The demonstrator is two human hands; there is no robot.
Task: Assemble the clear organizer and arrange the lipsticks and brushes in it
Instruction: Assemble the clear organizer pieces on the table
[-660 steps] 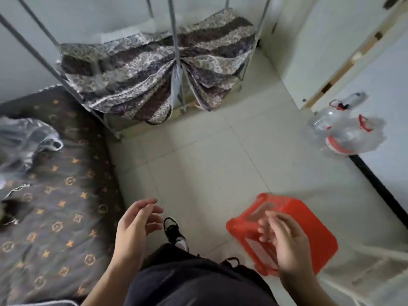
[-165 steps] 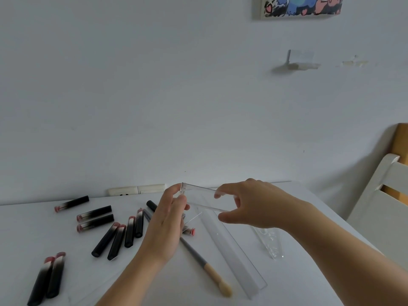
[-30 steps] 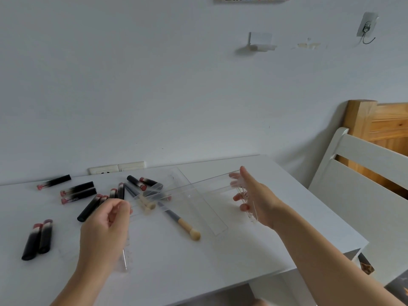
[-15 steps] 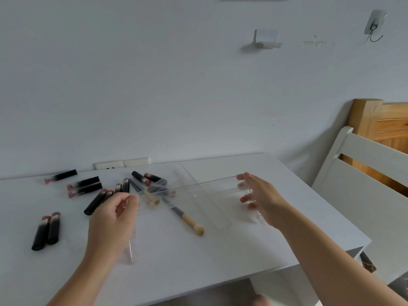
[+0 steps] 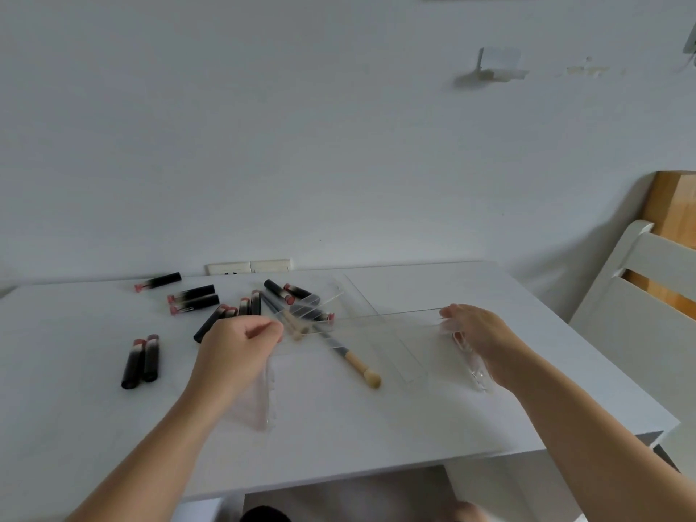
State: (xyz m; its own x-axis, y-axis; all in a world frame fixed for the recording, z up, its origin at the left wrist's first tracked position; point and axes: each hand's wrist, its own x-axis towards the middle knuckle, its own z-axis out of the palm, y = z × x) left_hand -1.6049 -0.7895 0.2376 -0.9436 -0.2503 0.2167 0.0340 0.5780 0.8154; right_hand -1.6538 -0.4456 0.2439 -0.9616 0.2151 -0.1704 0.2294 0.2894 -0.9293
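Clear acrylic organizer (image 5: 361, 322), only partly assembled, sits near the middle of the white tabletop (image 5: 376, 438), held between both hands. Left hand (image 5: 235, 352) is curled around the top of a transparent end panel (image 5: 263, 393) standing on the surface. Right hand (image 5: 480, 335) grasps the matching end panel (image 5: 475, 365), fingers closed over its upper edge. A long clear strip spans between the two. Black lipsticks (image 5: 194, 301) with pink ends lie scattered toward the far left edge, one pair (image 5: 141, 361) nearer the left. A brush (image 5: 354, 361) with a tan tip lies under the clear strip, another brush (image 5: 292, 327) beside the left hand's fingertips.
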